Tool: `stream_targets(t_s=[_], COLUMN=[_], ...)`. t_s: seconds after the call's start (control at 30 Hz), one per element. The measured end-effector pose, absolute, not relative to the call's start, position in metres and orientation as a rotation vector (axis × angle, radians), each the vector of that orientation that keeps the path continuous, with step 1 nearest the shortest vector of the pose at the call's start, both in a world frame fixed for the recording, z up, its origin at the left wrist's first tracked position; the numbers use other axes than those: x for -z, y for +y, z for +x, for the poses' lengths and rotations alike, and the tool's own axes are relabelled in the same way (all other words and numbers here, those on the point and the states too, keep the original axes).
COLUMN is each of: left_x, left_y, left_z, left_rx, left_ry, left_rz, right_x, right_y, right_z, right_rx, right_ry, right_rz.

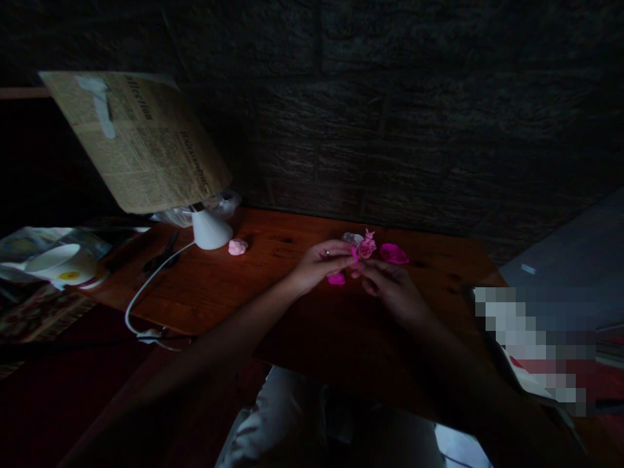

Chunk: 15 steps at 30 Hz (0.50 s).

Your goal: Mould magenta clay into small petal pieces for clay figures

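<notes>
Above the wooden table [273,237], my left hand [319,263], with a ring on one finger, pinches a small bright pink piece [354,255]. The fingertips of my right hand [392,289] are closed on the same piece from the other side. Just behind the fingertips is a pink flower-like shape [366,246]; whether it touches my fingers I cannot tell. A flat magenta piece [394,253] lies to its right, and a smaller magenta piece [336,279] shows below my left hand. A whitish crumpled thing [351,238] sits behind, partly hidden.
At left stands a lamp with a newspaper shade [146,143] and white base [210,231]; its cord [139,292] hangs over the front edge. Nearby are a pale pink lump [238,247], dark scissors [163,260] and a white cup [61,263]. A dark wall [414,149] rises behind.
</notes>
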State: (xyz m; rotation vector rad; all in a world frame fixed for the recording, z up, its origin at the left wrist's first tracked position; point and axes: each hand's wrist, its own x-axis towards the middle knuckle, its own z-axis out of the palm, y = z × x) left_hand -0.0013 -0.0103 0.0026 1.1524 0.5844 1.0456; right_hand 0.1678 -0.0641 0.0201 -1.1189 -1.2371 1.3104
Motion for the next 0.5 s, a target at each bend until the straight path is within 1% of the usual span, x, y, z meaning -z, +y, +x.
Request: stream_targets(t_s=[0.23,0.5], left_x=[-0.0094,-0.0051], left_y=[-0.0152,-0.0163], left_z=[-0.0003,-0.0027], left_rx=[-1.076,-0.993], left_ry=[0.564,0.585], left_rz=[1.184,1.271], right_x=[-0.0215,-0.0181], right_y=[-0.0644,-0.0625], right_z=[0.1680,0.1676], right_rx=[-1.293,-1.331], right_ry=[-1.225,-1.189], right_rz=[-1.144,-1.131])
